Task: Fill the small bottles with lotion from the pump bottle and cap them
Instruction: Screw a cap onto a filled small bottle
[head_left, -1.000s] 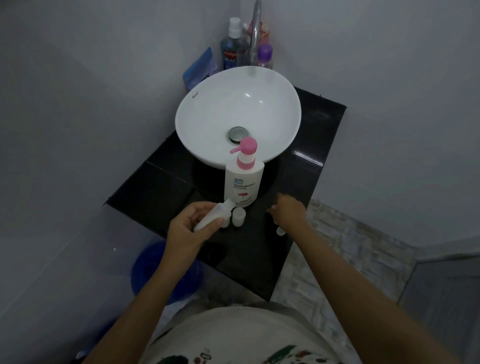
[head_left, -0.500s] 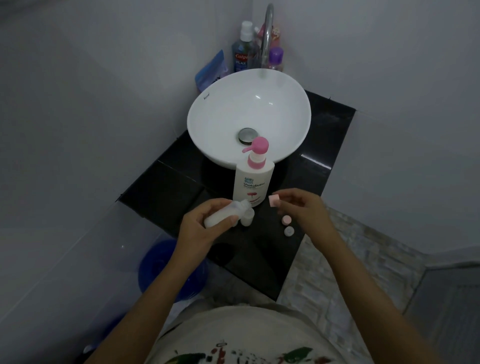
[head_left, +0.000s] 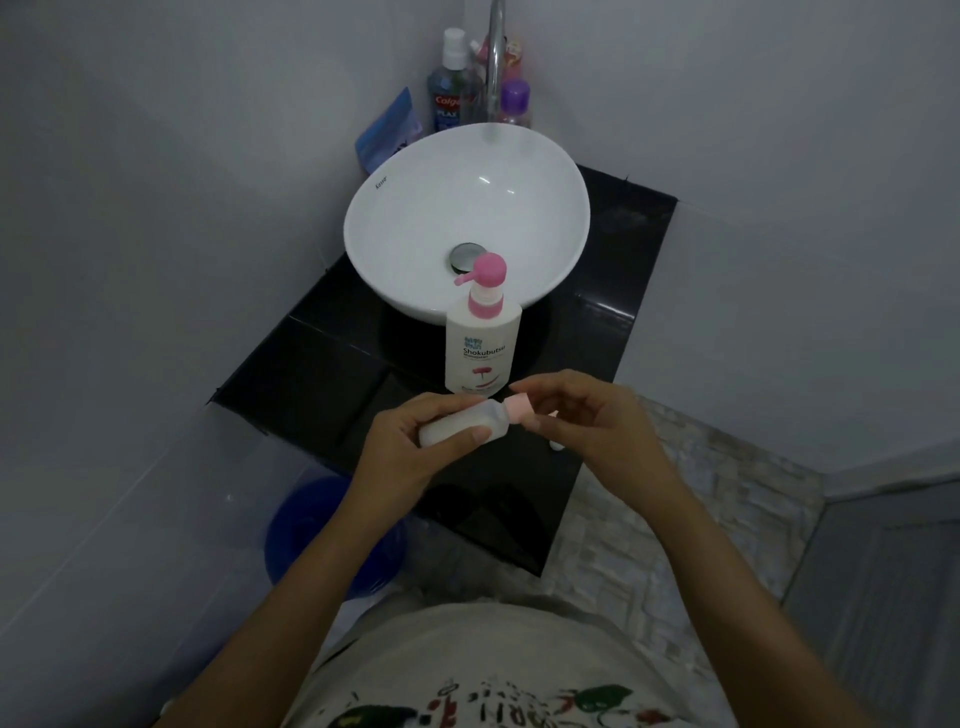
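Step in hand: capping one small bottle (head_left: 464, 427), judged from the pink cap (head_left: 521, 409) meeting its neck.
Small bottle: centre of the frame, lying nearly level, neck pointing right, so the cap can go on from the side.
Left hand (head_left: 415, 447): closed round the bottle's body, thumb underneath, steadying it.
Right hand (head_left: 597, 426): fingertips pinched on the pink cap, other fingers loosely curled; whether the cap is seated, I cannot tell.
Pump bottle (head_left: 483, 338): upright on the black tabletop (head_left: 322, 364), just above the hands, nozzle pointing left, within reach for refilling.
Spare cap (head_left: 557, 445): a small white piece on the tabletop, partly hidden by the right hand.
Basin (head_left: 415, 208): upper centre, behind the pump bottle.
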